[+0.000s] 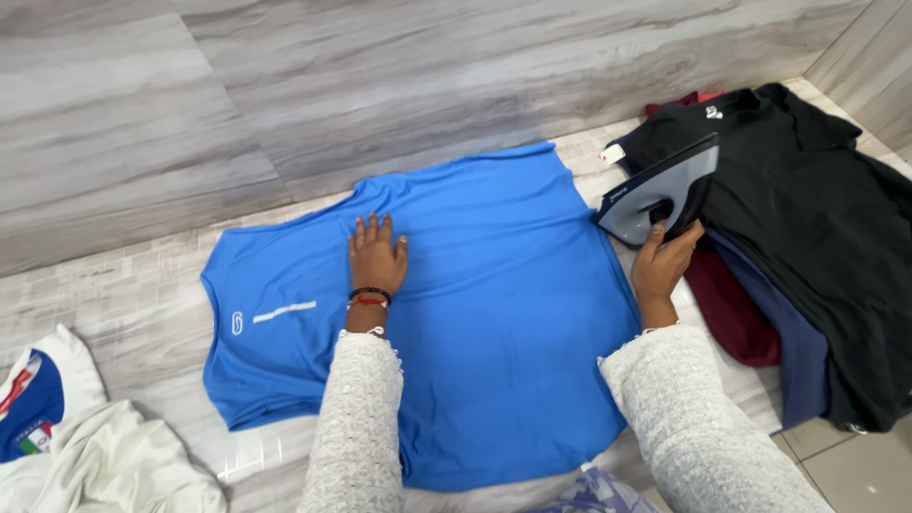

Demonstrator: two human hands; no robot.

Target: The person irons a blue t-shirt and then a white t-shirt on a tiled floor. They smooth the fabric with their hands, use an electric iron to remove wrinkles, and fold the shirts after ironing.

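Observation:
A bright blue sports shirt (494, 313) lies spread flat on the pale tiled surface. My left hand (376, 255) rests flat on it near the collar end, fingers together, with dark and red bracelets at the wrist. My right hand (665, 261) grips the handle of a dark grey and black clothes iron (660, 190), which is tilted up on its heel at the shirt's right edge, its soleplate facing left and off the fabric.
A pile of dark clothes sits at the right: a black shirt (807, 209) on top, a navy garment (793, 370) and a maroon one (727, 309) beneath. A white and blue garment (66, 437) lies at lower left. A grey wood-look wall (285, 95) stands behind.

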